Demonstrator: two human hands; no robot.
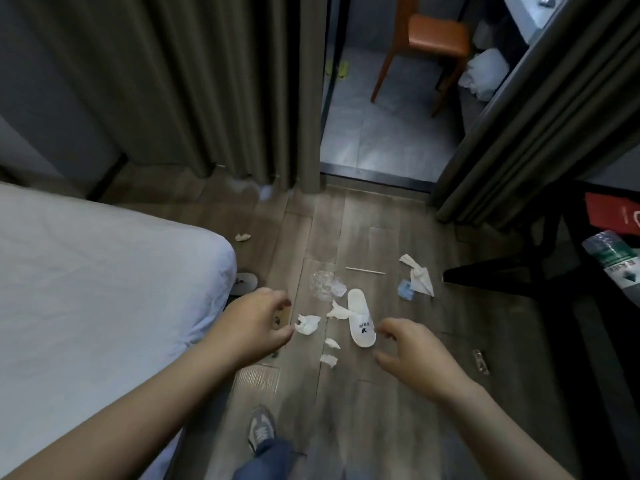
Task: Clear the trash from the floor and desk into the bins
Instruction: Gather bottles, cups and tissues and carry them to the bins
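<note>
Trash lies scattered on the wooden floor (374,237). Crumpled white tissues (307,323) sit between my hands, with smaller scraps (331,343) below them. A crushed clear plastic wrapper (323,285) lies just beyond, beside a thin stick (365,270). A larger white tissue (420,278) and a blue scrap (405,294) lie further right. Another tissue wad (242,236) sits near the bed. My left hand (256,327) hovers open left of the tissues. My right hand (412,355) hovers open to their right. Both hold nothing.
A white slipper (360,320) lies among the trash, a second one (244,283) pokes out under the bed (86,271). Dark table legs (502,275) and a plastic bottle (613,254) stand right. Curtains (207,81), an orange chair (433,39) beyond. My shoe (261,431) is below.
</note>
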